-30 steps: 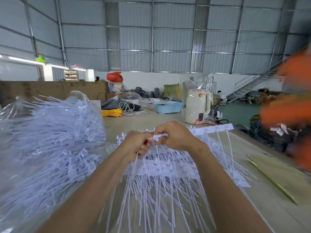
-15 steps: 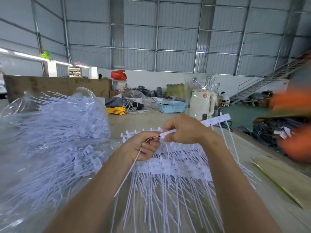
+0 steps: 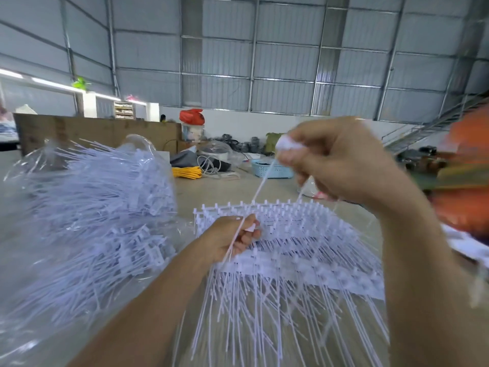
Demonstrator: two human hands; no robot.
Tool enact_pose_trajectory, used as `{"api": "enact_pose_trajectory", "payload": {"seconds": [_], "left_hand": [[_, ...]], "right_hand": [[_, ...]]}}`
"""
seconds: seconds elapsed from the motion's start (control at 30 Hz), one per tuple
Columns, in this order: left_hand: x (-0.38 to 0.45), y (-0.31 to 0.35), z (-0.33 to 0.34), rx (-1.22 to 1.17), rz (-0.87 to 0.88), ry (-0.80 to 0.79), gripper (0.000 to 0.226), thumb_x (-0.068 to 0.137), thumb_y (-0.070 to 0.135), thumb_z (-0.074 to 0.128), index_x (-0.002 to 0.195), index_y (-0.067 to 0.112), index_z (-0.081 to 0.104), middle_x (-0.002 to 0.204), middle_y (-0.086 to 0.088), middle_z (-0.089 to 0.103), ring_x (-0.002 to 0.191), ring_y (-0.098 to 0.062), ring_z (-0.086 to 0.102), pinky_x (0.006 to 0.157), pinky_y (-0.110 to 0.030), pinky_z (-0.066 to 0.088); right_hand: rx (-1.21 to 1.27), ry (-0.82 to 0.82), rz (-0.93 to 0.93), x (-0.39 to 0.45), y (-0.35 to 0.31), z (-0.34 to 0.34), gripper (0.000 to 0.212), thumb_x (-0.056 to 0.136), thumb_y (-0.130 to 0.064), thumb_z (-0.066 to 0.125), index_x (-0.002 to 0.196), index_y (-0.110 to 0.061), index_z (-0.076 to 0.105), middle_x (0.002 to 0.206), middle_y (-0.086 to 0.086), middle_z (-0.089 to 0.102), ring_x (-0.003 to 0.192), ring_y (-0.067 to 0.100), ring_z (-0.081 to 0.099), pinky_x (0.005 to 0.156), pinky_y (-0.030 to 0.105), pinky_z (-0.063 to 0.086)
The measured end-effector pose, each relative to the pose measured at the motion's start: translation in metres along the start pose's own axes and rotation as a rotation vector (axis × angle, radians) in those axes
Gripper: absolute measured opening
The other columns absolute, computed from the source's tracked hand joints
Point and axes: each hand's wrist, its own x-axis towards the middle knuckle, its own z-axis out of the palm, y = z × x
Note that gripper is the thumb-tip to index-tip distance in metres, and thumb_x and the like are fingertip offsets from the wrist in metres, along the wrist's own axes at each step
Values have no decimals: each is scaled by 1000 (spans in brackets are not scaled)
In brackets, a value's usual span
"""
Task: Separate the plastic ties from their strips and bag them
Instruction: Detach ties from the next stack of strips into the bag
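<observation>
Right hand [image 3: 341, 160] raised; left hand [image 3: 232, 241] pinches tie [image 3: 260, 185].

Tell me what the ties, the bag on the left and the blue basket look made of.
Ties: thin white plastic, seemingly matte and flexible; one bends between the hands.
Bag: clear glossy plastic film; ties show through, with glare.
Blue basket: probably moulded plastic, with perforated sides.

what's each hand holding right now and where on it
The right hand grips the white strip by its end, raised. The left hand pinches a single tie low on its thin shaft.
</observation>
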Motion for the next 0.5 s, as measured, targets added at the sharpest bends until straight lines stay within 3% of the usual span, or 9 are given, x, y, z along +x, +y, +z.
{"api": "enact_pose_trajectory", "payload": {"seconds": [0.1, 0.17, 0.23, 0.3, 0.43, 0.5], "left_hand": [[-4, 3, 0, -101, -24, -63, 13, 94, 15, 50, 84, 11, 56, 50, 0, 55, 33, -3, 32, 28, -12, 24], [-6, 3, 0, -129, -26, -104, 24, 90, 31, 52, 75, 14, 57, 46, 1, 50, 32, -4, 34, 28, -13, 24], [-5, 4, -2, -110, -36, -109, 52, 92, 53, 43, 66, 13, 64, 45, -1, 49, 32, -7, 39, 29, -12, 28], [-4, 5, -6, -39, -25, -68, 62, 90, 63, 39, 68, 10, 64, 46, -2, 52, 33, -9, 43, 31, -11, 29], [-3, 3, -6, 86, 113, 65, 40, 82, 45, 62, 88, 6, 68, 61, -7, 61, 45, -13, 50, 41, -17, 33], [0, 2, -5, 127, 182, 162, 33, 86, 35, 64, 94, 4, 69, 69, -11, 62, 52, -16, 51, 48, -21, 33]], "right_hand": [[-11, -356, 173, 5, 37, 36, 6, 84, -25, 67, 82, -19, 67, 60, 0, 62, 37, 8, 42, 38, 20, 39], [-40, -442, 261, 7, 67, 64, 10, 81, -16, 71, 88, -13, 64, 74, 7, 61, 38, 6, 44, 44, 23, 41], [-68, -451, 332, 8, 94, 83, 24, 74, -11, 78, 86, -12, 57, 81, 8, 55, 35, 1, 43, 42, 20, 39], [-53, -421, 332, 11, 108, 91, 32, 68, -11, 82, 79, -14, 52, 81, 5, 53, 38, -1, 44, 40, 19, 37], [-151, -346, 272, 14, 116, 96, 39, 63, -19, 86, 83, -12, 53, 83, 2, 52, 70, 12, 48, 57, 27, 39], [-169, -349, 273, 13, 118, 95, 40, 64, -26, 85, 83, -14, 51, 81, -2, 51, 73, 13, 46, 58, 24, 36]]}}
